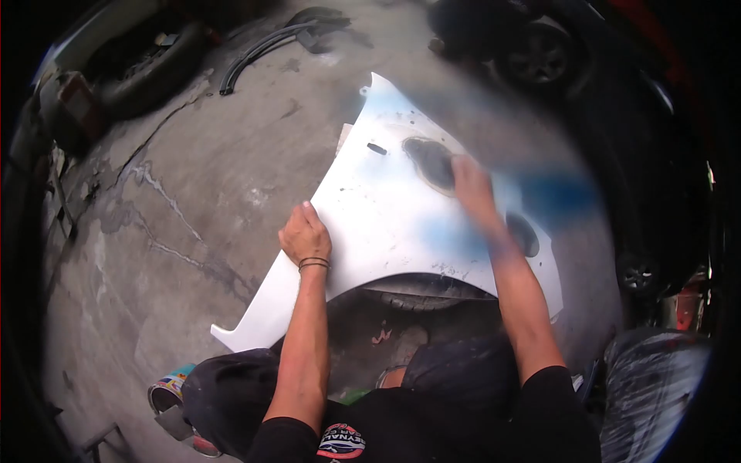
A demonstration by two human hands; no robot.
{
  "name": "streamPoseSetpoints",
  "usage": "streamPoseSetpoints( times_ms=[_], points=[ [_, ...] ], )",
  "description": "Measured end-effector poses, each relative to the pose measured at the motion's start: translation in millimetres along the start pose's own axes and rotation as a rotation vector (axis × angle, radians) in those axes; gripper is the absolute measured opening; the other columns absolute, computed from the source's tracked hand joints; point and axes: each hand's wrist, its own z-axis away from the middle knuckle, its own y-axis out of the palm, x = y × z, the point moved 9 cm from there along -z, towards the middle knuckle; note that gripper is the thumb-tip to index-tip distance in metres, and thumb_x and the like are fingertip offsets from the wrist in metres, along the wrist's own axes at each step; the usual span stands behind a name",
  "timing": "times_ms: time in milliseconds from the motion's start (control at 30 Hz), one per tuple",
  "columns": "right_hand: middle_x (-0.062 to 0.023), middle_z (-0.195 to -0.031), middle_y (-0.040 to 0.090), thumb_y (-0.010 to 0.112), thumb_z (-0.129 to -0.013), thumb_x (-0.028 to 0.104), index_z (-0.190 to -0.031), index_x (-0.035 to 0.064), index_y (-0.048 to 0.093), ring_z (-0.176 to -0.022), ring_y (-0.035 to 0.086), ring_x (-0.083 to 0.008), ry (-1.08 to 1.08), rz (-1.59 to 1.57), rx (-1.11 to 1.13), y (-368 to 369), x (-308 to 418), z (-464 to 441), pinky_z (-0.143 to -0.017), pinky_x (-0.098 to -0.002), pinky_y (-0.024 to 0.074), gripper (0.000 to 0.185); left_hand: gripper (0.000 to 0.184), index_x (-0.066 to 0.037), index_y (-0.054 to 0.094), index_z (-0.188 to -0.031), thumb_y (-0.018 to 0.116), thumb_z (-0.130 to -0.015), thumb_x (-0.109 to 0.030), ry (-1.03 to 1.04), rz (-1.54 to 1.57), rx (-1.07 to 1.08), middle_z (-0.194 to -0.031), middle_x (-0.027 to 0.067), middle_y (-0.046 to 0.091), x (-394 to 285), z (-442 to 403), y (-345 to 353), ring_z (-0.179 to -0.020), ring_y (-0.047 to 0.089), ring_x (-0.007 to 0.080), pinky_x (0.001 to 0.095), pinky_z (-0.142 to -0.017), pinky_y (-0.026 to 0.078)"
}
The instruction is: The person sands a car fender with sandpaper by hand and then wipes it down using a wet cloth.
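A white car fender panel (370, 201) lies in front of me, its wheel arch towards my body. My left hand (306, 234) grips its left edge, fingers curled, with dark bands on the wrist. Near the panel's upper right, my right hand (472, 184) rests at the edge of a grey sanded patch (430, 160). It is blurred, and whatever may be under its fingers is hidden. A second grey patch (522, 234) shows further right. Small dark marks and a slot dot the white surface.
A tire (154, 77) lies at the upper left, and curved black trim (270, 48) is on the concrete floor. A dark car wheel (538, 54) stands at the upper right. A can (165, 395) is at the lower left, plastic-wrapped material (652, 386) at the lower right.
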Motion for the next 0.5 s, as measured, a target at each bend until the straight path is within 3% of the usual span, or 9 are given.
streamPoseSetpoints(
  times_ms=[67,100,167,200,267,367,500],
  points=[
    [-0.0188,-0.113,0.075,0.055,-0.108,0.03,-0.117,0.0031,0.072,-0.103,0.071,-0.0391,-0.024,0.002,-0.21,-30,-13,-25,-0.091,-0.0438,0.0522,0.033,0.045,-0.003,0.067,-0.09,0.043,-0.109,-0.035,0.008,-0.01,0.026,-0.09,0.0188,0.073,3,3,2,-0.089,0.067,0.0401,0.0479,-0.089,0.046],
    [-0.0188,-0.113,0.075,0.055,-0.108,0.03,-0.117,0.0031,0.072,-0.103,0.071,-0.0391,-0.027,-0.001,-0.208,-26,-27,-46,-0.091,-0.0438,0.0522,0.033,0.044,-0.003,0.066,-0.09,0.043,-0.109,-0.035,0.0,-0.003,0.02,-0.09,0.0189,0.073,0,2,-1,-0.089,0.067,0.0398,0.048,-0.089,0.046],
    [-0.0184,-0.114,0.076,0.067,-0.102,0.032,-0.119,0.0019,0.073,-0.102,0.072,-0.0359,0.399,-0.485,-0.167,6,-98,-68,-0.091,-0.0425,0.053,0.035,0.044,-0.003,0.066,-0.09,0.043,-0.11,-0.035,-0.005,0.008,0.013,-0.09,0.0189,0.073,-3,2,-4,-0.089,0.067,0.0396,0.0482,-0.089,0.046],
    [-0.0184,-0.114,0.076,0.067,-0.102,0.032,-0.119,0.0019,0.073,-0.102,0.072,-0.0359,0.395,-0.487,-0.171,9,-94,-71,-0.091,-0.0425,0.053,0.035,0.044,-0.003,0.066,-0.09,0.043,-0.11,-0.035,-0.009,-0.008,0.005,-0.09,0.019,0.073,-4,1,-4,-0.09,0.067,0.0395,0.0482,-0.09,0.046],
    [-0.0216,-0.116,0.076,0.078,-0.092,0.034,-0.122,0.0014,0.073,-0.105,0.073,-0.0349,0.179,-0.078,0.044,37,-51,-78,-0.093,-0.0413,0.0536,0.045,0.044,-0.003,0.066,-0.091,0.043,-0.11,-0.035,-0.009,-0.025,-0.008,-0.09,0.019,0.073,-5,0,-5,-0.09,0.068,0.0394,0.0483,-0.09,0.046],
    [-0.0234,-0.117,0.075,0.084,-0.085,0.035,-0.125,0.0008,0.073,-0.108,0.073,-0.0363,0.331,0.102,0.013,45,-12,-56,-0.094,-0.0417,0.0541,0.054,0.044,-0.003,0.066,-0.091,0.043,-0.11,-0.035,-0.018,-0.01,0.011,-0.09,0.019,0.073,-4,1,-4,-0.09,0.068,0.0394,0.0483,-0.09,0.046],
    [-0.0227,-0.117,0.076,0.081,-0.088,0.031,-0.124,0.0007,0.073,-0.11,0.072,-0.0371,0.347,-0.121,0.064,43,3,-61,-0.095,-0.0432,0.0534,0.048,0.042,-0.003,0.067,-0.092,0.044,-0.11,-0.034,-0.025,-0.009,0.012,-0.09,0.019,0.073,-2,2,-5,-0.09,0.067,0.0394,0.0482,-0.089,0.046]
  ],
)
